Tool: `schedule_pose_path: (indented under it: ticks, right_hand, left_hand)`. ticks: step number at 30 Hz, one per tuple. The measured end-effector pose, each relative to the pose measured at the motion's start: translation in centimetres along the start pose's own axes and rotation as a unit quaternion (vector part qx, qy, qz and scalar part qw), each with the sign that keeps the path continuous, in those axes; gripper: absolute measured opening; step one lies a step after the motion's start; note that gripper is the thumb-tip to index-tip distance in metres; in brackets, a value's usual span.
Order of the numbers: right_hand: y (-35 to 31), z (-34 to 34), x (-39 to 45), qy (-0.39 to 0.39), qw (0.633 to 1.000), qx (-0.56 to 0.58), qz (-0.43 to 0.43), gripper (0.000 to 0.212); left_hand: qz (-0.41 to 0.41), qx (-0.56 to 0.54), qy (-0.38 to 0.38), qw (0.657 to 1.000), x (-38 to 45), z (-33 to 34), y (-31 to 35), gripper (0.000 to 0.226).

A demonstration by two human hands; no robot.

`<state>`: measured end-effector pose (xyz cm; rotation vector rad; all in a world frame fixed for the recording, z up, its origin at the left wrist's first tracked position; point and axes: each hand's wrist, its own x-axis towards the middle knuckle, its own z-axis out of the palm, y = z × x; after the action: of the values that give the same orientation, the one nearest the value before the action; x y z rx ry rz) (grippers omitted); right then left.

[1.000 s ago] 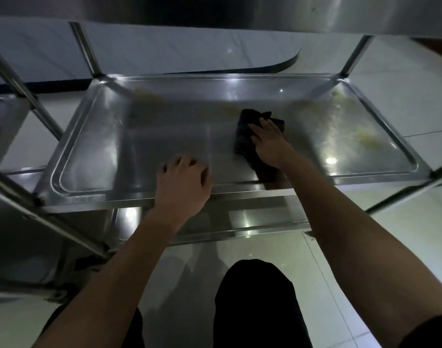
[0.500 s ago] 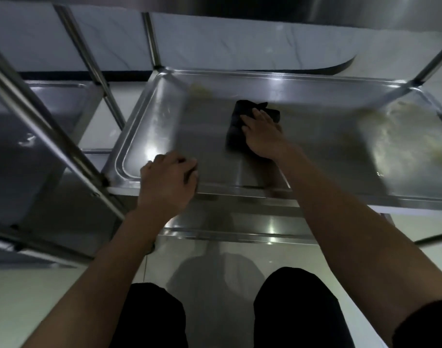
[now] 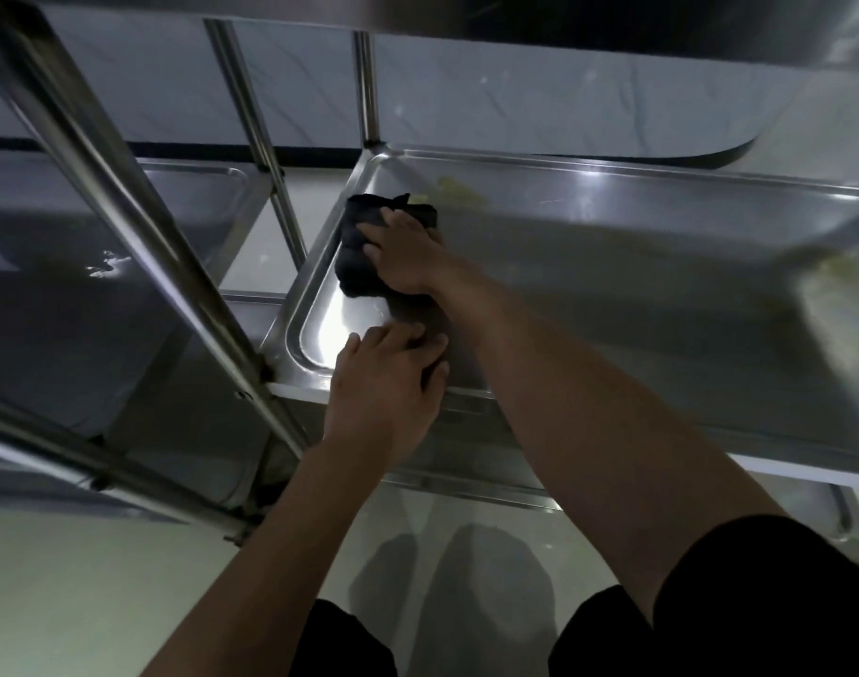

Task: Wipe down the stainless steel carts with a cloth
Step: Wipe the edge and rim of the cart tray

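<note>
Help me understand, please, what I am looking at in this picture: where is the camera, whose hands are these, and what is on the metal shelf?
The camera sits on a person's head and looks down at their own two arms; no robot is involved. The metal frame is a steel cart, and the hands work on its middle shelf, a shallow tray with a raised rim. The right hand presses a dark cloth flat against the shelf near its far left corner. The left hand rests on the shelf's near edge, fingers curled over the rim. Yellowish smears lie just beyond the cloth, and more at the right end. A second cart stands to the left. The dark shapes at the bottom are the person's knees.
</note>
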<state>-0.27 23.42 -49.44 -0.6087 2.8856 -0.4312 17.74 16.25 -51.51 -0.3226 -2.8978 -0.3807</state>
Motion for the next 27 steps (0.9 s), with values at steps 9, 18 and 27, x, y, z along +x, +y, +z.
schedule_pose_path:
  ticks: [9,18,27]
  right_hand:
    - [6.3,-1.3,-5.1,0.023,0.998,0.01,0.056,0.049]
    - [18.9,-3.2,-16.5,0.063,0.979,-0.014,0.195,0.05]
    - [18.0,-3.0,-28.3,0.086,0.979,0.04,0.18,0.047]
  left_hand:
    - [-0.005,-0.02,0.007,1.0,-0.3,0.1,1.5,0.035]
    - [-0.027,0.007,-0.005,1.0,0.0,0.4,2.8,0.032]
    - [0.126,-0.061,-0.01,0.99,-1.8,2.1,14.5,0.042]
